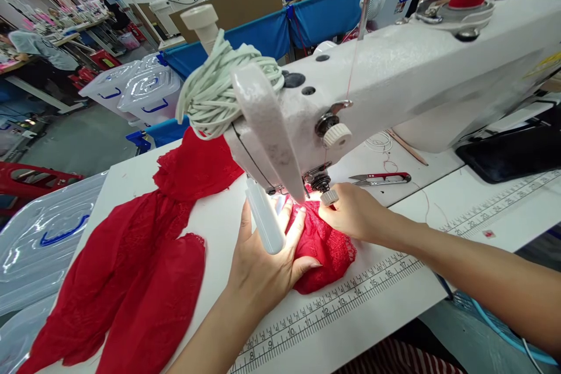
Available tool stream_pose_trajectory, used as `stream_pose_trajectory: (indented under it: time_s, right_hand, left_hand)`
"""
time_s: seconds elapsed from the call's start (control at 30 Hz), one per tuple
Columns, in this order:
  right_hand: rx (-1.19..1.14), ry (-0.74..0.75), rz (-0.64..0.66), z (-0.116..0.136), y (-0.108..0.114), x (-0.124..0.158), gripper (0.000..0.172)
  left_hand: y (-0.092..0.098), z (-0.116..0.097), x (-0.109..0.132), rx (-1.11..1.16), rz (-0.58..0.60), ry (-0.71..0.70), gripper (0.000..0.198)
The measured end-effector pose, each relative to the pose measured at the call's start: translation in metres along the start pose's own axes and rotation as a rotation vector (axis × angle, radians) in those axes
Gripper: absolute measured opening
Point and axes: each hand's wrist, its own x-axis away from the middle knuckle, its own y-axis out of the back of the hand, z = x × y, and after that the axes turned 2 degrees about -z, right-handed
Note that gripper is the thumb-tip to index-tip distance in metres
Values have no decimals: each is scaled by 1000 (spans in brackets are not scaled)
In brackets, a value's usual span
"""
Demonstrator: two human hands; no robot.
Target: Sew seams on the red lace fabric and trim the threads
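Observation:
Under the lit head of a white sewing machine lies a piece of red lace fabric. My left hand rests on the fabric's left side, fingers spread around a pale plastic lever-like piece that hangs from the machine head. At the fabric's right upper edge, close to the needle area, my right hand is closed, its thumb and fingers pinching the lace; the fingertips are partly hidden by the machine. More red lace fabric trails over the left part of the white table.
Thread snips lie right of the machine head, near a black phone. A printed ruler strip runs along the table's front. Pale green cord hangs over the machine head. Lidded clear bins stand at the left.

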Motion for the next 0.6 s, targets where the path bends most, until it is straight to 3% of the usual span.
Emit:
stream_pose_trajectory:
  time_s: [0.17,0.6]
  right_hand:
    - [-21,32,-16,0,0,0,21]
    - [-129,54,-12,-3,2,-2,24]
  left_hand:
    - [7,-1,-1,23,96,28,62]
    - [6,-2,-2,67,105,49,55]
